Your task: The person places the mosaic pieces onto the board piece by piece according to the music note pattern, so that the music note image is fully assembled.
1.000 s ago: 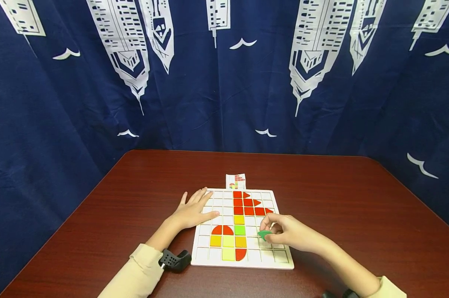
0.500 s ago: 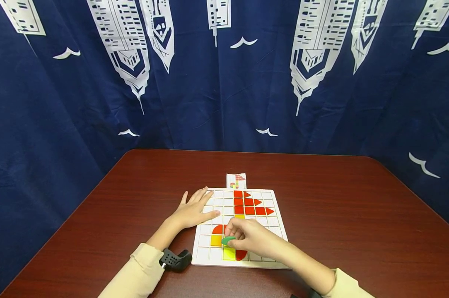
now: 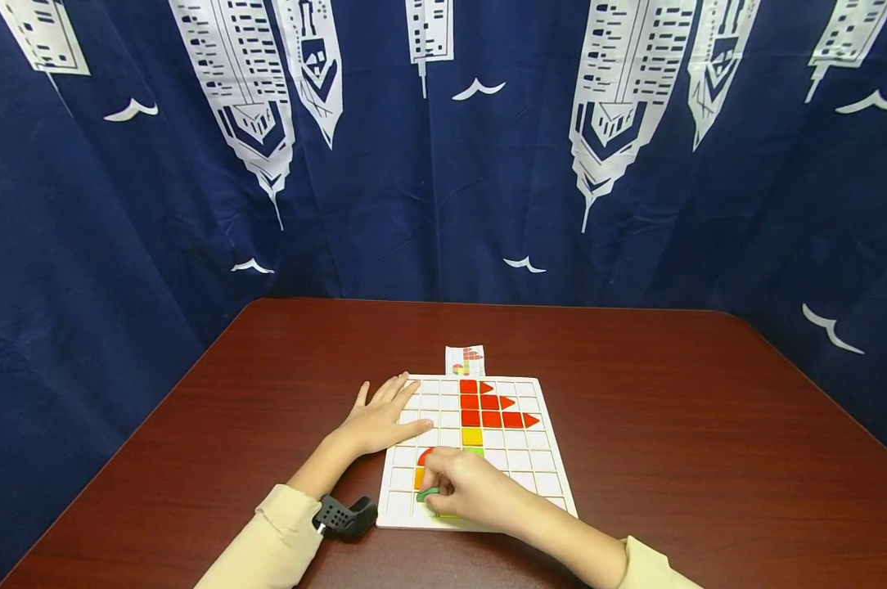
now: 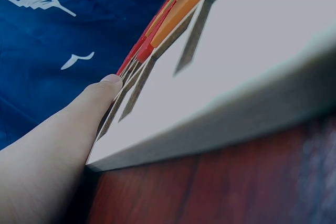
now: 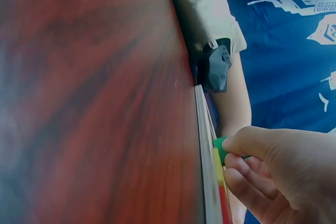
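A white grid board (image 3: 520,462) lies on the table, bearing red, orange, yellow and green pieces. With thumb and fingertips my right hand (image 3: 476,491) pinches a green piece (image 3: 426,494) at the board's lower left, beside an orange square (image 3: 419,478). The same green piece (image 5: 220,149) shows in the right wrist view, close to the board's edge; its full shape is partly covered by the fingers. My left hand (image 3: 380,421) rests with spread fingers on the board's upper left edge. The right hand hides several pieces in the lower rows.
A small printed card (image 3: 464,360) showing a coloured pattern lies at the board's far edge. The brown table (image 3: 657,393) extends around the board, with a blue curtain (image 3: 429,204) behind it. A black wrist device (image 3: 348,517) sits on the left wrist.
My right hand has carried the green piece leftward across the board, then a little nearer to me, to the lower left cells. The left hand has stayed in place.
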A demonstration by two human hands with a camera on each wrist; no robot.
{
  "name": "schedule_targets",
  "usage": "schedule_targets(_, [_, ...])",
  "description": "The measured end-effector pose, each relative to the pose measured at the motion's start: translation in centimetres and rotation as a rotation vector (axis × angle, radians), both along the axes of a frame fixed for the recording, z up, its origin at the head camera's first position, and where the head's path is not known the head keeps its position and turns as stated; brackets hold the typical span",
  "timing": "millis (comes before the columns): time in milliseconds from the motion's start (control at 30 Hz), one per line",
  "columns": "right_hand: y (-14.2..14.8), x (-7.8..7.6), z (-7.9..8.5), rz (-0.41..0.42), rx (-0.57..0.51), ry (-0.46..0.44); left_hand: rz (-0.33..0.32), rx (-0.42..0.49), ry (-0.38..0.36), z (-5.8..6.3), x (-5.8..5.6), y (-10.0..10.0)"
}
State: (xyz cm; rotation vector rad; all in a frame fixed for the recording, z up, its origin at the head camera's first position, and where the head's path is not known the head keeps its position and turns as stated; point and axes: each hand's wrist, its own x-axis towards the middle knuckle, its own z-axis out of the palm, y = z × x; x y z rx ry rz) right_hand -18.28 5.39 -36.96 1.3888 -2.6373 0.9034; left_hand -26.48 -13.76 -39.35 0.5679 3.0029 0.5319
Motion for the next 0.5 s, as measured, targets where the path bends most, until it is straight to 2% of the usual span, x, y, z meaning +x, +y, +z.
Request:
schedule_targets(267, [0.3, 0.3, 0.2, 0.039, 0.033, 0.054, -0.005, -0.013, 0.007, -0.1, -0.1, 0.0])
schedule_targets(500, [1.0, 0.4, 0.6, 0.079, 0.041, 0.026, -0.001, -0.009, -0.001, -0.1, 0.0, 0.0])
